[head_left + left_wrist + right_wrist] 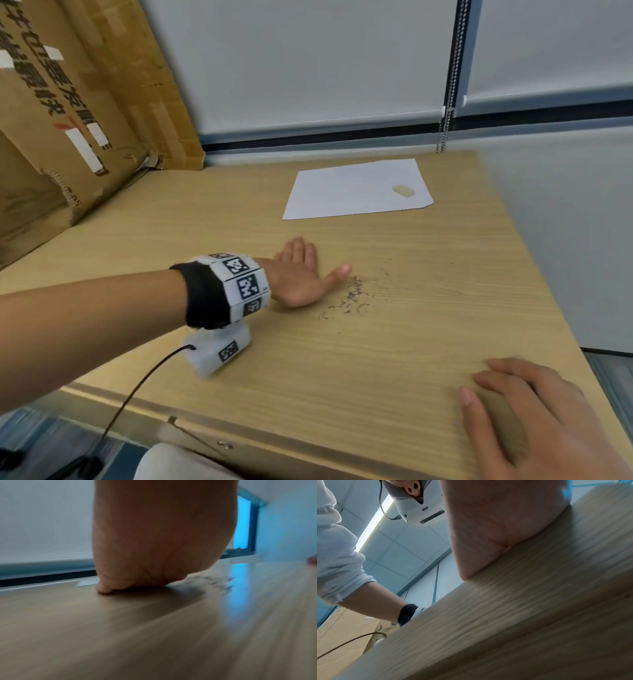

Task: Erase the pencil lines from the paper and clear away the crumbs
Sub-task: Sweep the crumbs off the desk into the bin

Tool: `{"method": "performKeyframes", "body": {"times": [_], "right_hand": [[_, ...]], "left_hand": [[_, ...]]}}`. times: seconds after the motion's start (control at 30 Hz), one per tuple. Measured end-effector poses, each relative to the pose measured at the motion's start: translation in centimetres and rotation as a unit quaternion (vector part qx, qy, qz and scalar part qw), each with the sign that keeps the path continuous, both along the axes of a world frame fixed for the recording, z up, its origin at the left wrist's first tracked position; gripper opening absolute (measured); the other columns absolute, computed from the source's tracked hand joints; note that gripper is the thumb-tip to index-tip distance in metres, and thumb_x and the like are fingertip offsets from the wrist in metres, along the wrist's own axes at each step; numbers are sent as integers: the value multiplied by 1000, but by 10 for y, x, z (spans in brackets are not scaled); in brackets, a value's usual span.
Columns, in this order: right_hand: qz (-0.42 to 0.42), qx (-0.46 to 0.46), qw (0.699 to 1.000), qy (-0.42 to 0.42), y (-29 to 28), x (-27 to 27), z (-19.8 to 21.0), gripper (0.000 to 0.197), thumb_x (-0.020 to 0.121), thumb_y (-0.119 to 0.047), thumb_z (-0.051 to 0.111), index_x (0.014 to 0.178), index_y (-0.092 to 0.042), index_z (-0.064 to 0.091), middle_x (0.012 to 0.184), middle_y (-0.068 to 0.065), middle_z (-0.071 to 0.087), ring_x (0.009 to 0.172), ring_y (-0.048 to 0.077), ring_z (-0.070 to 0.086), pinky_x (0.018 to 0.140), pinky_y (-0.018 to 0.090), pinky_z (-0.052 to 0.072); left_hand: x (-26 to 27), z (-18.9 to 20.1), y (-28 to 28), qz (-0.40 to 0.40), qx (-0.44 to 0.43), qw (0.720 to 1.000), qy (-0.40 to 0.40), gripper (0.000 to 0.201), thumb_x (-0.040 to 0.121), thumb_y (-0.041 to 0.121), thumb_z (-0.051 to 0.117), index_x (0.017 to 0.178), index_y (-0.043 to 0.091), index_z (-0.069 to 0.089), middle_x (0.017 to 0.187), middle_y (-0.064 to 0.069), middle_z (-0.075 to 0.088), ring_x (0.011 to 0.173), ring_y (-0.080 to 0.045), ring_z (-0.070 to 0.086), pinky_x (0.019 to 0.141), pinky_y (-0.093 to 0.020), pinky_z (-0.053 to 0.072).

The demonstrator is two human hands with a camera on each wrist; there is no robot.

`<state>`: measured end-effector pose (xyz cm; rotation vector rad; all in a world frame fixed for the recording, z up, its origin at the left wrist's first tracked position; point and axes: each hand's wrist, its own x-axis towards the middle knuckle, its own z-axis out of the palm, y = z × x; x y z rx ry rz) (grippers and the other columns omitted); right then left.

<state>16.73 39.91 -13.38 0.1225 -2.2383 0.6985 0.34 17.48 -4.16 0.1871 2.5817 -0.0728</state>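
A white sheet of paper (356,188) lies at the far side of the wooden desk (394,359), with a pale eraser (404,190) resting on its right part. Dark eraser crumbs (352,298) are scattered on the bare wood in the middle of the desk. My left hand (301,274) stands on its edge just left of the crumbs, fingers straight, thumb pointing toward them. In the left wrist view the hand's edge (137,585) touches the wood beside the blurred crumbs (214,581). My right hand (524,411) lies palm down at the desk's near right corner, holding nothing.
Large cardboard boxes (78,113) lean at the desk's far left. A roller blind with a bead chain (452,75) hangs behind. The desk's right edge (548,274) drops off beside the crumbs. A cable (137,387) runs from the left wrist camera.
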Motion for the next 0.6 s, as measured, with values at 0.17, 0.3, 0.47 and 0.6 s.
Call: {"method": "performKeyframes", "body": {"times": [0.17, 0.3, 0.47, 0.6], "right_hand": [[6, 4, 1000, -1, 1, 1, 4, 39, 76, -38, 56, 72, -3, 72, 85, 15, 66, 78, 39, 66, 82, 29, 42], [-7, 8, 1000, -7, -2, 3, 5, 37, 76, -38, 57, 72, -5, 73, 86, 12, 67, 79, 37, 66, 77, 33, 44], [-16, -8, 1000, -23, -3, 6, 6, 35, 76, -40, 57, 73, -8, 73, 87, 7, 66, 81, 33, 66, 76, 22, 42], [-30, 9, 999, -30, -4, 8, 7, 34, 77, -40, 57, 74, -10, 73, 88, 5, 66, 81, 30, 66, 71, 27, 43]], "left_hand": [[21, 4, 65, -205, 79, 975, -37, 87, 92, 67, 1, 150, 7, -21, 157, -9, -29, 146, -19, -23, 121, -41, -5], [2, 21, 40, -155, 99, 983, 2, 94, 80, 68, -6, 150, 8, -20, 158, -8, -26, 146, -18, -20, 114, -33, -11], [-24, 8, 20, -55, -30, 998, -4, 110, 68, 77, -11, 149, 3, -20, 157, -17, -26, 146, -29, -20, 121, -47, -3], [-9, 3, 71, -123, -7, 992, -25, 95, 86, 73, -3, 149, 4, -22, 155, -14, -31, 146, -28, -23, 120, -44, -6]]}}
